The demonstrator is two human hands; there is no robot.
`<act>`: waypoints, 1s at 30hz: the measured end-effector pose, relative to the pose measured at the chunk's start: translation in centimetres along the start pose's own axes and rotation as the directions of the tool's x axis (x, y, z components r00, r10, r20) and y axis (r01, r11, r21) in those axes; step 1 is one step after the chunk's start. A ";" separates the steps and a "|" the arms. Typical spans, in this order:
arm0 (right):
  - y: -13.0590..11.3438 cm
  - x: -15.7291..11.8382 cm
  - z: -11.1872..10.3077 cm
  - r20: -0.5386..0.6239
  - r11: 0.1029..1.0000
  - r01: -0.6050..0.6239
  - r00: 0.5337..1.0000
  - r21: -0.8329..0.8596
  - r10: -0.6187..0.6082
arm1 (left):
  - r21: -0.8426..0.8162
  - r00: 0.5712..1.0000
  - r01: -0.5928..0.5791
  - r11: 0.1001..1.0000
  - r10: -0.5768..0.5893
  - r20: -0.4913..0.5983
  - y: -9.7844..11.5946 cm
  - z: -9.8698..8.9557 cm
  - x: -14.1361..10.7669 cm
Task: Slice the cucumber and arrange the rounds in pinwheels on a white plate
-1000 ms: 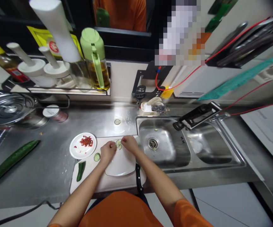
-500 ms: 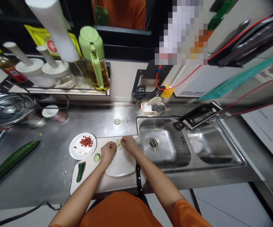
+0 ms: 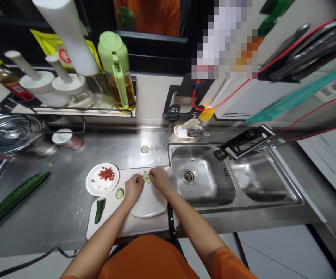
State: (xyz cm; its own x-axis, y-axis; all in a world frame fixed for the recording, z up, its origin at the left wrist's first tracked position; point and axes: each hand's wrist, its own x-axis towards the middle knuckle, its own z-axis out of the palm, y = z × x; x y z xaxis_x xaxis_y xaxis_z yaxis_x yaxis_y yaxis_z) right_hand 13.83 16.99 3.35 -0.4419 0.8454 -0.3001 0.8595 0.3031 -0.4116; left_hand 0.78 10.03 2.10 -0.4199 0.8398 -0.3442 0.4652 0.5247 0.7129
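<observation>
A white plate (image 3: 150, 201) lies on the white cutting board (image 3: 112, 224), with thin cucumber slices (image 3: 147, 178) near its far edge. My left hand (image 3: 134, 187) is closed at the left of these slices, its fingertips pinched together. From the right, my right hand (image 3: 159, 179) touches or nearly touches the slices, fingers closed. Whatever either hand pinches is too small to make out. Left of the plate are a few stacked cucumber slices (image 3: 119, 193) and a short cucumber piece (image 3: 99, 211). A black knife handle (image 3: 171, 221) shows at the plate's right.
A small white plate (image 3: 90, 186) holds chopped red pieces. A long cucumber (image 3: 13, 201) lies at the left, and one slice (image 3: 145, 149) behind the board. The sink (image 3: 197, 193) with its black faucet (image 3: 234, 145) is at the right. Bottles stand on a rack (image 3: 80, 112) behind.
</observation>
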 end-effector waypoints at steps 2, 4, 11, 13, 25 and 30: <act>0.0 -0.1 0.1 -0.011 1.000 -0.001 1.000 0.009 0.001 | 0.004 1.000 -0.012 1.000 0.012 -0.008 -0.1 0.0 -0.1; 0.1 -0.1 0.2 -0.013 1.000 -0.001 1.000 0.011 0.001 | -0.007 1.000 -0.017 1.000 0.017 -0.008 -0.1 0.0 -0.2; 0.0 -0.3 -0.1 -0.007 1.000 0.025 1.000 -0.011 -0.025 | 0.008 1.000 -0.001 1.000 0.001 0.018 -0.1 -0.1 -0.5; 0.0 -0.3 -0.1 -0.012 0.999 0.030 0.999 -0.023 -0.030 | 0.021 1.000 -0.003 1.000 0.003 0.019 -0.1 -0.1 -0.5; 0.1 -0.4 0.2 -0.016 0.999 0.025 1.000 -0.028 -0.025 | 0.156 0.996 -0.091 0.984 0.090 0.014 -0.3 0.5 0.0; 0.2 -0.5 0.5 -0.039 0.999 0.039 0.998 -0.029 -0.040 | 0.199 0.985 -0.170 0.965 0.172 0.009 -0.5 0.9 0.1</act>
State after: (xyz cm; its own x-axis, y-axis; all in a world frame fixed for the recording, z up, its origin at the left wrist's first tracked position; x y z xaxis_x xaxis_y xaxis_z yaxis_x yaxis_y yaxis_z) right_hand 14.09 16.41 2.97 -0.4656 0.8490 -0.2498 0.8488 0.3484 -0.3977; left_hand 1.20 9.92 1.16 -0.3265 0.9187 -0.2223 0.6755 0.3913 0.6249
